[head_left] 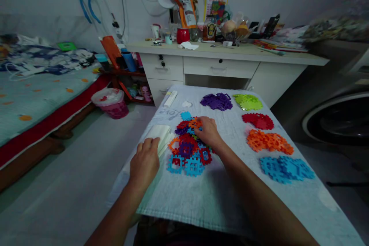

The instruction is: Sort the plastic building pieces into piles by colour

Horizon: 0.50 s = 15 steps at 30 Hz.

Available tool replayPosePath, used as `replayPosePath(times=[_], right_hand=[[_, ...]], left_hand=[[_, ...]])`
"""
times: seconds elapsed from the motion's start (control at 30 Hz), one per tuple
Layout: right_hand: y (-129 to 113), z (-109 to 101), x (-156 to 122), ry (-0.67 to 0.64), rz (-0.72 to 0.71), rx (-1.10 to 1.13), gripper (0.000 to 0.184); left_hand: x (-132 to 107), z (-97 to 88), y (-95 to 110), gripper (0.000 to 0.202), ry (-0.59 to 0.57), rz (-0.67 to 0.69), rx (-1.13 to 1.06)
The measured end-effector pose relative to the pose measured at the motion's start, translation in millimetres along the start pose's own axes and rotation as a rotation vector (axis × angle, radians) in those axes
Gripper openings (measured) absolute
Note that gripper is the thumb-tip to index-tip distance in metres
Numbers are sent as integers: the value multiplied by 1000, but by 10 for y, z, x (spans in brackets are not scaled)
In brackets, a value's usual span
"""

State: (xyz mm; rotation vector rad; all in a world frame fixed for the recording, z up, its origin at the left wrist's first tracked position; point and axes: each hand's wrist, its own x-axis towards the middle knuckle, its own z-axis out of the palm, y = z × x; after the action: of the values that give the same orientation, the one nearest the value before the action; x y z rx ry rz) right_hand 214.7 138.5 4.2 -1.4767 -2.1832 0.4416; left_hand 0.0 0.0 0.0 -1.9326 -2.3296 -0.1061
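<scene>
A mixed heap of coloured plastic puzzle tiles (pixel 188 150) lies in the middle of a cloth-covered table (pixel 219 196). My right hand (pixel 209 132) rests on top of the heap, fingers curled down onto an orange tile; whether it grips one is hidden. My left hand (pixel 145 162) lies at the table's left edge, fingers bent, touching a folded white cloth (pixel 159 134). Sorted piles sit to the right: purple tiles (pixel 216 101), green tiles (pixel 248 102), red tiles (pixel 258 121), orange tiles (pixel 269 142), blue tiles (pixel 285 168).
A white tube (pixel 170 98) lies at the table's far left. Behind stands a cluttered white desk (pixel 225 65) with drawers. A bed (pixel 34 96) and a pink bin (pixel 111 102) are at left, and a washing machine drum (pixel 337 119) is at right.
</scene>
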Motion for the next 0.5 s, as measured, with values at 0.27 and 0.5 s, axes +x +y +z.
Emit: replayPosePath(times=[0.27, 0.5], right_hand=[[-78, 23, 53, -36, 107, -95, 39], [-107, 21, 72, 9, 84, -88, 34]], left_hand=[[1, -24, -40, 46, -21, 11, -57], [-20, 30, -70, 42, 29, 36, -70]])
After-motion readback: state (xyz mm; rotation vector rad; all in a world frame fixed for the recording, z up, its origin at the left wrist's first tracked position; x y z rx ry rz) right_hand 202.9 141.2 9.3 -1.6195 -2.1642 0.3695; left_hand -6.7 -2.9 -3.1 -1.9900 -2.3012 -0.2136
